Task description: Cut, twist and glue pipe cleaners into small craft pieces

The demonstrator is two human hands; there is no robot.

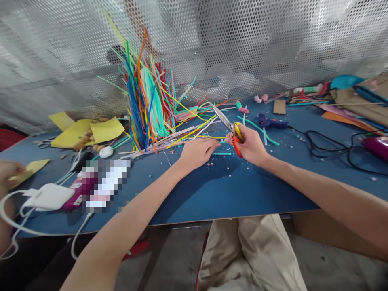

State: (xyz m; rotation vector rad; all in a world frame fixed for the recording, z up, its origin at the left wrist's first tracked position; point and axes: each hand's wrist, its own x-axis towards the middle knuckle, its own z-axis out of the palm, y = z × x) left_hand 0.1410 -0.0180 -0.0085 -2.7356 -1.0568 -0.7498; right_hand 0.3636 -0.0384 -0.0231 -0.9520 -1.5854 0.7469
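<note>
My right hand (251, 146) grips a pair of scissors (224, 119) with red and yellow handles, its metal blades pointing up and away to the left. My left hand (198, 152) is closed, fingers bent over the table just left of the scissors. At its fingertips shows a short bit of teal pipe cleaner (223, 142), running toward my right fingers. Beneath the hands lies a cut teal piece (222, 153) among small scraps. Behind my left hand, long yellow and pink pipe cleaners (182, 137) lie spread on the blue table (206, 198).
A tall bundle of coloured pipe cleaners (151, 101) stands at the back. On the right are a blue glue gun (273, 122) and its black cord (321, 149). Left, a phone (107, 186), white charger (54, 196) and yellow sheets (72, 133) lie near another person's hand (10, 171).
</note>
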